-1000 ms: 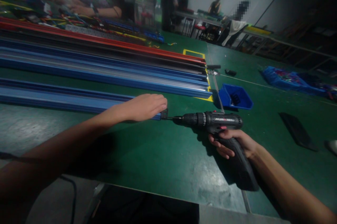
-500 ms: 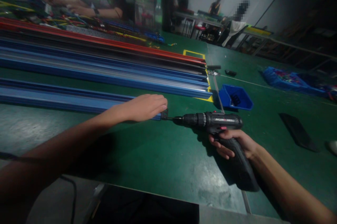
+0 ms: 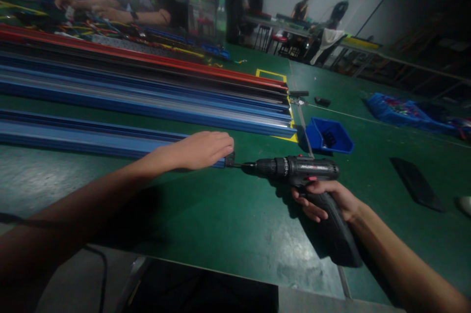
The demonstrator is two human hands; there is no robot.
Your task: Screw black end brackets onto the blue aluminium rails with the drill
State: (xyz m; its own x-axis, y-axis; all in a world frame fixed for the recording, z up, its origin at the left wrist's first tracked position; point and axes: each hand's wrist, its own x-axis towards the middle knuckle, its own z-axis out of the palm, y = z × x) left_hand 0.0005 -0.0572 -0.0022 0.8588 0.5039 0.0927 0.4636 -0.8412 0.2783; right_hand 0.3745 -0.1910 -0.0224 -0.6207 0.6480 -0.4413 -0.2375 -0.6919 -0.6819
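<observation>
My left hand [image 3: 200,150] lies curled over the right end of a long blue rail [image 3: 84,137] on the green table [image 3: 228,224], fingertips touching a small black end piece [image 3: 230,159]. My right hand [image 3: 324,200] grips the handle of a black cordless drill [image 3: 298,169]. The drill lies level, and its bit points left into the black end piece at the rail's end.
Further long rails, blue [image 3: 147,107] and red [image 3: 140,58], lie side by side behind. A blue bin [image 3: 329,136] stands at their right end. A flat black object [image 3: 415,183] lies at the right. Other people work at tables behind.
</observation>
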